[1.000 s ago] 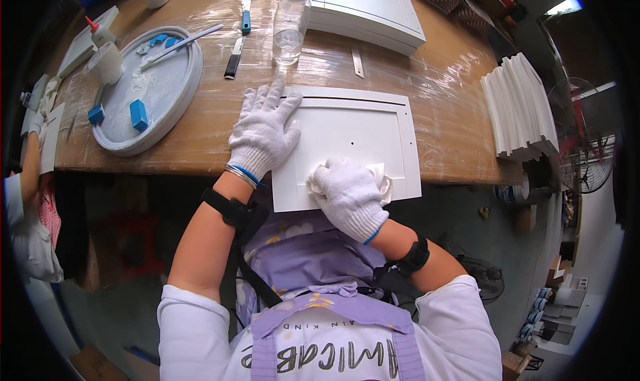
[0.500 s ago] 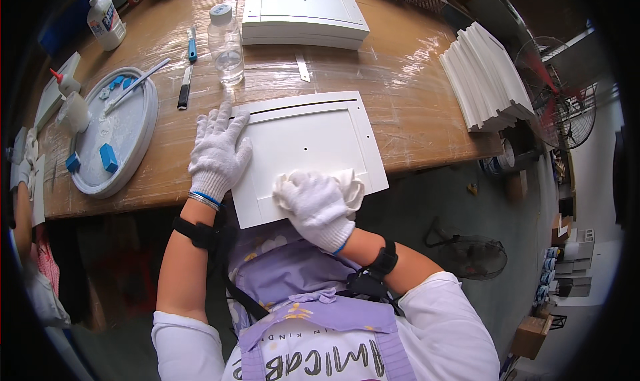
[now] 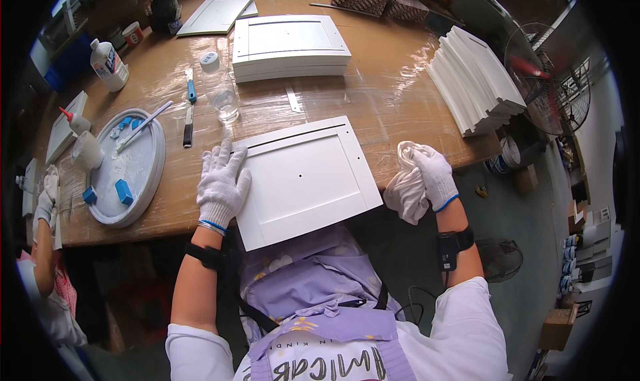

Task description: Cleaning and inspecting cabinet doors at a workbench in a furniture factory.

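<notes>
A white framed panel (image 3: 313,181), with a dark slot along its far edge and a small hole in the middle, lies in front of me and overhangs the table's near edge. My left hand (image 3: 223,184), in a white knit glove, rests at the panel's left edge with its fingers stretched out. Off to the right of the panel, my gloved right hand (image 3: 437,176) grips a crumpled off-white cloth (image 3: 405,188), which hangs at the table's edge.
Beyond the panel stand a clear bottle (image 3: 223,101), knives (image 3: 188,126) and a stack of white panels (image 3: 291,68). At left, a round tray (image 3: 157,171) holds blue blocks. More panels (image 3: 473,81) lean at right, near a fan (image 3: 547,81). A co-worker's gloved hand (image 3: 47,201) shows far left.
My right hand has lifted off the panel's near edge and swung right with the cloth, beyond the panel. My left hand keeps its place on the panel. The whole view has shifted slightly.
</notes>
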The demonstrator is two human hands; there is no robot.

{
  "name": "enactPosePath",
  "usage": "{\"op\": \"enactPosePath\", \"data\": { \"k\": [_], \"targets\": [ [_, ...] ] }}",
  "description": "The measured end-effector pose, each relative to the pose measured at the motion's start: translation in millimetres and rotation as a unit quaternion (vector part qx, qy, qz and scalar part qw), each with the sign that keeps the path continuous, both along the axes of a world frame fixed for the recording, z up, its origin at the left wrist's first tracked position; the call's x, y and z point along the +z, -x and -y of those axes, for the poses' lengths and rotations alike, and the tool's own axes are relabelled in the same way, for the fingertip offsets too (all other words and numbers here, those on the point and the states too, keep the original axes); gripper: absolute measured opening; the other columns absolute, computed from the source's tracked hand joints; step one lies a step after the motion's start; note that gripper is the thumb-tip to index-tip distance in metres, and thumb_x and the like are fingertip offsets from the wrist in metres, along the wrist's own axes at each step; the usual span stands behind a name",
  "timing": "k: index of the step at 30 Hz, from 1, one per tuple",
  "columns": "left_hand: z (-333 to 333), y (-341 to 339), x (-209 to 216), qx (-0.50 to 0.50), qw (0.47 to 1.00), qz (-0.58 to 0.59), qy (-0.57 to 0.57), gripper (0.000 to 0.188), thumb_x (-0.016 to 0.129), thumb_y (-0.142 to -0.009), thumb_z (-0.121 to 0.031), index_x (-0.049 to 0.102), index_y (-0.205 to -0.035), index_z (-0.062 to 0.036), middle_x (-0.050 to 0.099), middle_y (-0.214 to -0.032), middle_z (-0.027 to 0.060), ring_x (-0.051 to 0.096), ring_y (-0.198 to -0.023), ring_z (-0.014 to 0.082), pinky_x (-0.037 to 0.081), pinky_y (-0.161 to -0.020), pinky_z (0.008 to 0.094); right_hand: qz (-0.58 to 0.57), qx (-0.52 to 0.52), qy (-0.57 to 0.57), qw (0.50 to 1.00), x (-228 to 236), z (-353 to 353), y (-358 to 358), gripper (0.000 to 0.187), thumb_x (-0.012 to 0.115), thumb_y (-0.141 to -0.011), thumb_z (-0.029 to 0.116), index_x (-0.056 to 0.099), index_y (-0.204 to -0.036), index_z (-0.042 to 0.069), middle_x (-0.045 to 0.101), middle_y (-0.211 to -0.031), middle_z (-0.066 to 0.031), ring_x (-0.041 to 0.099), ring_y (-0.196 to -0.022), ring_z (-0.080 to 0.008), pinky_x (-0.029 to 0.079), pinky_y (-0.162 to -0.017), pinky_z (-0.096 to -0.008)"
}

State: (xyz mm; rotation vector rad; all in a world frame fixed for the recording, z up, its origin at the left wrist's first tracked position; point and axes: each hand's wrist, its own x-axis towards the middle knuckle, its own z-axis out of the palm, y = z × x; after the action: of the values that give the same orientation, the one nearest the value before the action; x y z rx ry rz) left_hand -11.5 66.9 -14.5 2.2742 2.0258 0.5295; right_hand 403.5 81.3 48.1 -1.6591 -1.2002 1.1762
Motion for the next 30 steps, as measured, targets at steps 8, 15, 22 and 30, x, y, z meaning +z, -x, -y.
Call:
{"op": "enactPosePath", "data": {
  "k": [8,15,22,30],
  "targets": [
    [0,0,-9,0.037,0.993,0.098,-0.048,0.044,0.054,-0.089,-0.015,0.055,-0.132,-0.0107,0.047,-0.143,0.0149,0.040,-0.134,0.0374,0.027,-0.116,0.0435,0.556,0.192,-0.107,0.802,-38,-29,166,0.082,0.053,-0.087,0.056,0.035,-0.146,0.002,0.027,-0.153,-0.0253,0.022,-0.143,-0.0402,0.013,-0.118,-0.0460],
    [-1,4,-13,0.013,0.991,0.106,-0.081,0.039,0.052,-0.089,-0.012,0.058,-0.127,-0.0073,0.050,-0.139,0.0182,0.043,-0.131,0.0374,0.027,-0.115,0.0450,0.412,0.362,-0.340,0.764,-52,-9,207,0.062,0.053,-0.088,0.039,0.045,-0.140,0.007,0.042,-0.145,-0.0214,0.035,-0.137,-0.0385,0.019,-0.117,-0.0481],
    [1,6,-14,0.063,0.972,0.143,-0.174,0.029,0.054,-0.088,-0.003,0.062,-0.116,-0.0022,0.061,-0.123,0.0188,0.055,-0.118,0.0351,0.043,-0.103,0.0423,0.213,0.150,-0.062,0.963,9,-63,71,0.039,0.045,-0.089,0.004,0.058,-0.125,-0.001,0.065,-0.117,-0.0131,0.066,-0.097,-0.0257,0.052,-0.087,-0.0335],
    [110,-6,8,0.212,0.830,0.515,-0.004,0.021,0.053,-0.098,-0.017,0.064,-0.108,-0.0013,0.064,-0.069,0.0039,0.060,-0.059,0.0124,0.052,-0.056,0.0276,0.426,0.194,-0.105,0.877,-30,-69,123,0.058,0.052,-0.092,0.035,0.043,-0.143,0.008,0.038,-0.149,-0.0168,0.039,-0.134,-0.0300,0.031,-0.112,-0.0381]
  ]
}}
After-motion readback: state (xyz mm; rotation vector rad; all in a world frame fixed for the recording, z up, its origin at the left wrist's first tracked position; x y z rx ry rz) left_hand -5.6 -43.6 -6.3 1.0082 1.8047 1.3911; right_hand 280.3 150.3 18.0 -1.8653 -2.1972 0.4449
